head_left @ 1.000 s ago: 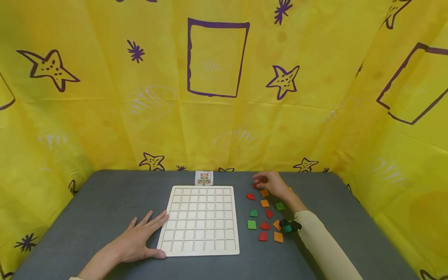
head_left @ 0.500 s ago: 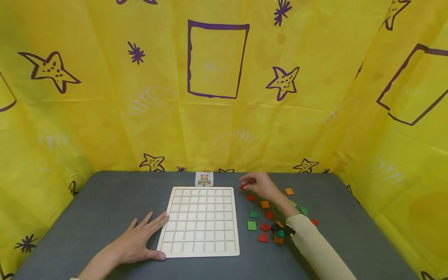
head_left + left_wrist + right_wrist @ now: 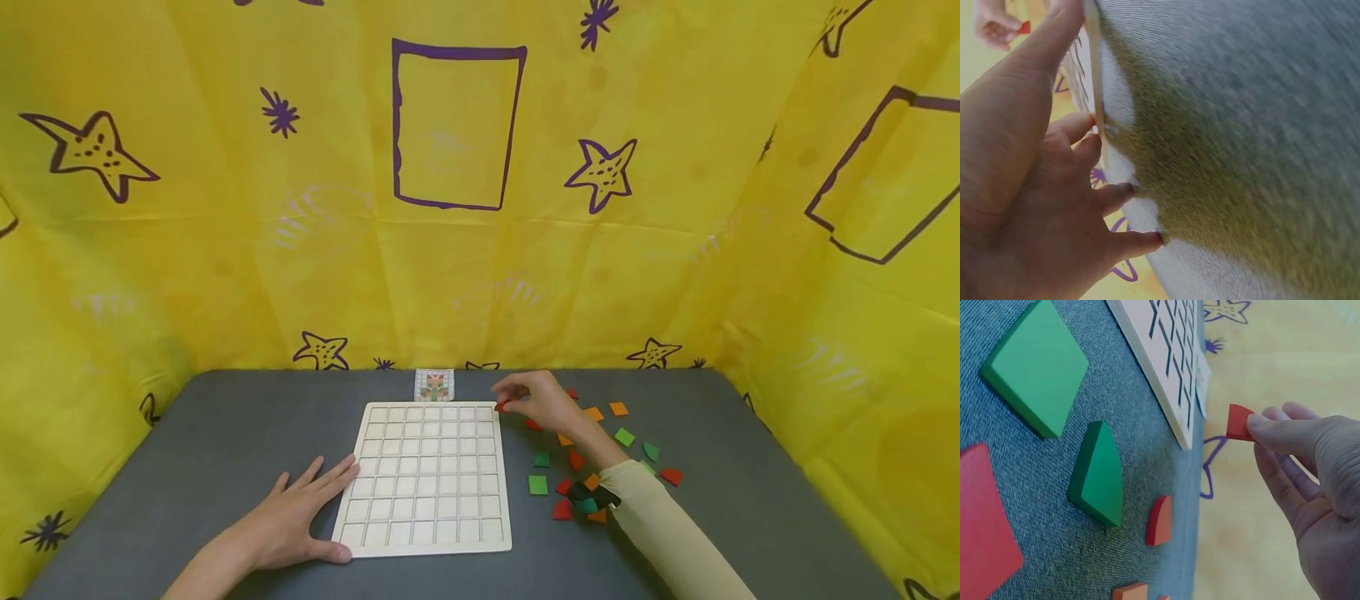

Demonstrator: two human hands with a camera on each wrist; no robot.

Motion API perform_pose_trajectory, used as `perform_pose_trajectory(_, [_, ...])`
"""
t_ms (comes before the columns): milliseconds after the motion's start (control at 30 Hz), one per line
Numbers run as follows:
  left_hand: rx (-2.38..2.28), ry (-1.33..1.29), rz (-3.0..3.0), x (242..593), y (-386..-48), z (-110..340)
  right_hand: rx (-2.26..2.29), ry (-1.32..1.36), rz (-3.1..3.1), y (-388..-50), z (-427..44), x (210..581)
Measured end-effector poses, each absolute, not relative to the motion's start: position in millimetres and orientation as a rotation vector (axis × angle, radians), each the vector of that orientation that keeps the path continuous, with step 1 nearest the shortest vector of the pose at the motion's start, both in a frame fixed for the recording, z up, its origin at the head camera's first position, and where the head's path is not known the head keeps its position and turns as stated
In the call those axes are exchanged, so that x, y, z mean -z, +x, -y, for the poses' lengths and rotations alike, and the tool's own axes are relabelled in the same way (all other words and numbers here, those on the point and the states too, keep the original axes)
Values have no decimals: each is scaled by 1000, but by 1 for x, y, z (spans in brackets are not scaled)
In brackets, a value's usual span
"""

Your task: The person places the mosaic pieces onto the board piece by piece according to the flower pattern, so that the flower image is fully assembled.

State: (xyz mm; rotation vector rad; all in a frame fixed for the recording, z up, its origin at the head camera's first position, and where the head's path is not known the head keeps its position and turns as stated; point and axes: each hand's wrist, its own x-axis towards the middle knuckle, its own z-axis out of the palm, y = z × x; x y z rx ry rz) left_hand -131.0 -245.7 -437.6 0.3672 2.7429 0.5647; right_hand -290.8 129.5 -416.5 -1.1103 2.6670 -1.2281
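Observation:
A pale board (image 3: pixel 427 480) marked with a grid of square recesses lies on the grey table. Along its left edge rests my left hand (image 3: pixel 288 518), fingers spread, the thumb at the near corner. Between thumb and fingertips my right hand (image 3: pixel 542 402) pinches a red quarter-circle tile (image 3: pixel 1240 423), held up close to the board's far right corner. Below that hand and forearm lie loose tiles, among them a green square (image 3: pixel 537 485), a dark green quarter circle (image 3: pixel 1099 478) and an orange square (image 3: pixel 618 408). The right forearm partly covers several of them.
Behind the board lies a small card (image 3: pixel 434 385) with a coloured grid pattern. A yellow cloth (image 3: pixel 450 275) with purple drawings hangs behind and beside the table (image 3: pixel 247 433). A red tile (image 3: pixel 671 477) lies farthest right.
My right hand has moved left, carrying the red tile from above the loose tiles to the board's far right corner. My left hand has stayed on the board's edge.

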Motion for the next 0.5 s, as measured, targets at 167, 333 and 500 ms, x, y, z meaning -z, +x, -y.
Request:
perform_pose_trajectory(167, [-564, 376, -2752, 440, -131, 246, 1240, -1118, -2646, -292, -127, 421])
perform_pose_trajectory(333, [-579, 353, -2741, 440, -131, 245, 1261, -1125, -2621, -293, -121, 424])
perform_pose_trajectory(500, [-574, 362, -2746, 441, -131, 245, 1277, -1106, -2620, -291, -113, 426])
